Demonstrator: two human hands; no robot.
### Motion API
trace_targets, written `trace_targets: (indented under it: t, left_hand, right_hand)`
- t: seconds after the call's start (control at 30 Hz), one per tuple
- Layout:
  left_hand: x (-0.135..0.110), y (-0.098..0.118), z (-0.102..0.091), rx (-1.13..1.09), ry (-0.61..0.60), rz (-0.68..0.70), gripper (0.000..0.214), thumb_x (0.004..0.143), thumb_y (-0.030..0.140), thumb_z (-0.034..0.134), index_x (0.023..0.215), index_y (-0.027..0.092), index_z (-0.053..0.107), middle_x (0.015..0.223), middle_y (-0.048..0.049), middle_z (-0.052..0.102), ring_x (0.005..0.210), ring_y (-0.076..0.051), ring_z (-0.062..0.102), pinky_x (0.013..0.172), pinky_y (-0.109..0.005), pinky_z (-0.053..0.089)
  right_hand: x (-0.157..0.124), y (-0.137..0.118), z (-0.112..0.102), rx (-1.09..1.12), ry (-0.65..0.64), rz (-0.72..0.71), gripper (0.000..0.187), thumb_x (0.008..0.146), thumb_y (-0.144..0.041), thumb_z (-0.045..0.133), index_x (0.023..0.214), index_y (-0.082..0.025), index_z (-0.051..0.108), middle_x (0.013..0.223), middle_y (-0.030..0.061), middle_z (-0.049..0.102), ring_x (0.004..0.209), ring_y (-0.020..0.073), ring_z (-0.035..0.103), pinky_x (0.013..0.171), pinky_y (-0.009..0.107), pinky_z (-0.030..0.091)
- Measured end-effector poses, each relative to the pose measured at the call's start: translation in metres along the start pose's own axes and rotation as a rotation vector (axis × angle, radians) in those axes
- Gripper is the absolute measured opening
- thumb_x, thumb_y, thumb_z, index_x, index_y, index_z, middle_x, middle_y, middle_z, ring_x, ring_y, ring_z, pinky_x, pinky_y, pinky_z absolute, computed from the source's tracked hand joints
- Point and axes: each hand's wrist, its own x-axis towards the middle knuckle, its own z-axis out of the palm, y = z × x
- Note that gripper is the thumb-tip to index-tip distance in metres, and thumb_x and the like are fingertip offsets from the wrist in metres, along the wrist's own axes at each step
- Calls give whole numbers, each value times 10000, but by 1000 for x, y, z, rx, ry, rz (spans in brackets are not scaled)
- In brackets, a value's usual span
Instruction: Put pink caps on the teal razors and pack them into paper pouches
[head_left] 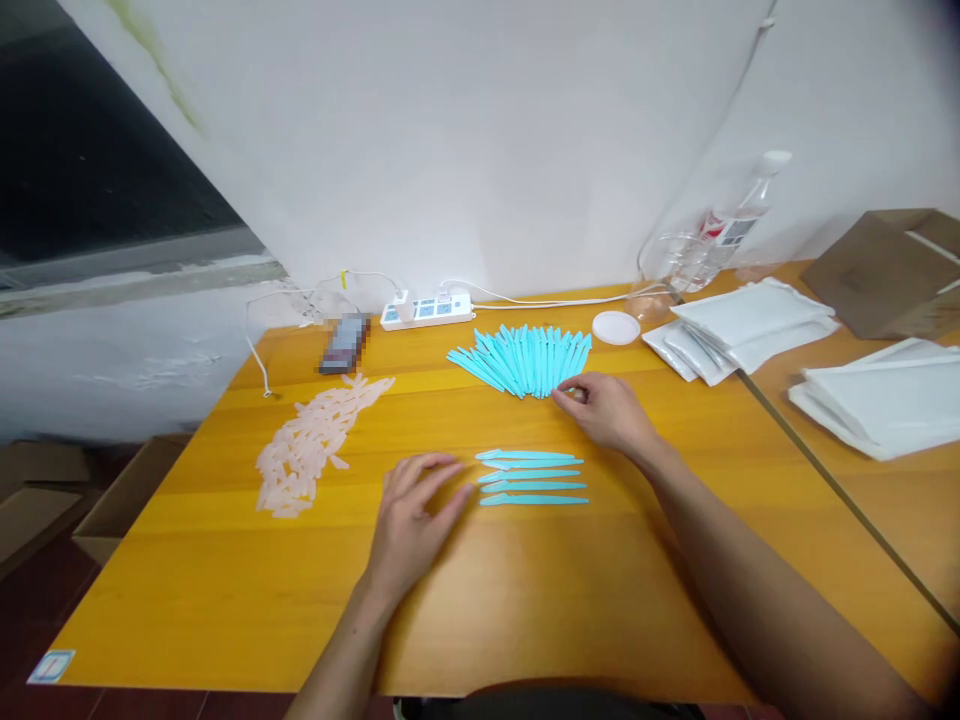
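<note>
Several slim light-blue sticks, shaped like eyebrow razors (534, 486), lie in a row, with their angled ends to the left. My left hand (412, 510) rests beside those ends, fingers apart and holding nothing. Farther back, more blue razors (517, 360) are fanned out in a dense pile. At the pile's near right edge, my right hand (604, 405) has its thumb and forefinger pinched at the end of one blue razor. To the left lies a heap of small pale-pink, flat plastic pieces (307, 445), perhaps covers.
Along the wall are a phone (344, 343), a power strip (427, 311) with cables, and a round white lid (616, 327). White packets (750, 325), a clear bottle (742, 225) and a cardboard box (885, 270) stand right. A seam crosses the wooden table (525, 600).
</note>
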Motion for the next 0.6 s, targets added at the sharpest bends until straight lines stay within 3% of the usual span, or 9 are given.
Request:
trace_targets:
  t: [0.1,0.2,0.27,0.4,0.53,0.6]
  left_hand:
    - [2,-48,-33,150,60,-68,241,947,308,587,1128,233,727,1131,-79,705,1051,-229,652,968,-394,505]
    - [-1,-102,-62,416,-20,-93,338,927,247,480,1147,197,730,1208,-116,701,1096,-292,652,1002,-457,498]
    - [-4,-125,-74,529,-119,-112,379,879,221,465,1133,188,743,1222,-124,705,1085,-321,660,997,-485,502]
    - [-8,-137,-79,552,-210,-179,379,906,283,442,1086,200,764,1193,-104,718,1034,-296,691,937,-428,544]
    - [-9,-135,-83,444,-187,-221,366,941,360,449,1035,209,769,1098,-96,734,958,-265,703,867,-387,559]
    - [-7,-130,-85,345,-121,-219,343,937,411,496,1001,211,767,1046,-94,740,971,-266,689,900,-396,541]
  right_hand:
    - [20,-27,11,-155,23,-50,346,935,-453,569,1035,-190,770,1015,102,730,912,229,658,798,307,452]
    - [41,-53,27,-260,-41,-57,376,944,-468,563,1115,-189,747,1170,136,702,1051,274,655,865,334,472]
    - [53,-65,38,-296,-96,-44,357,923,-436,603,1118,-171,741,1191,161,694,1064,298,659,868,351,484]
    - [66,-74,51,-290,-131,-14,263,892,-272,619,1067,-123,747,1099,202,722,1021,315,683,847,362,493]
    - [66,-75,46,-240,-106,27,271,908,-239,551,1036,-111,754,1055,222,730,1011,318,684,842,371,486]
    - [61,-72,37,-208,-81,12,293,931,-279,521,1055,-146,751,1085,185,729,1030,292,671,849,349,476]
